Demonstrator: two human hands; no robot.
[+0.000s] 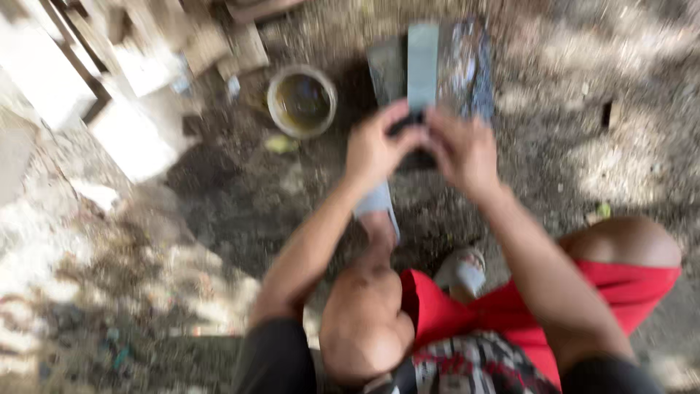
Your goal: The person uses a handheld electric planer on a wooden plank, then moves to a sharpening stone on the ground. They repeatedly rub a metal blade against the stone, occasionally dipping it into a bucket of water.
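**Both hands on a dark tool at a grey stone, out on bare ground**

Small dark object (410,124) sits pinched between the two hands, at the near end of a long pale grey stone (423,62). Blur too heavy to say what the object is. The stone lies lengthways on a darker slab (470,73), wet-looking and mottled, set on the ground (240,197).

Left hand (373,149): fingers curled over the dark object from its side, thumb tucked in, gripping it. Right hand (463,149): fingers bent down onto the same object from the other side, also gripping. The two hands touch or nearly touch over it.

Person squats; bare knee (362,321) below the left forearm, red shorts (510,306), other knee (627,241) off to the right. A pale sandal (379,201) under the left wrist, another (463,270) nearer the body.

Just left of the slab, a round shallow bowl (302,101) of murky liquid. Beyond it, toward the upper left corner of the view, pale broken blocks and wood offcuts (138,73) piled loosely. Ground is dark damp soil, dappled with light.
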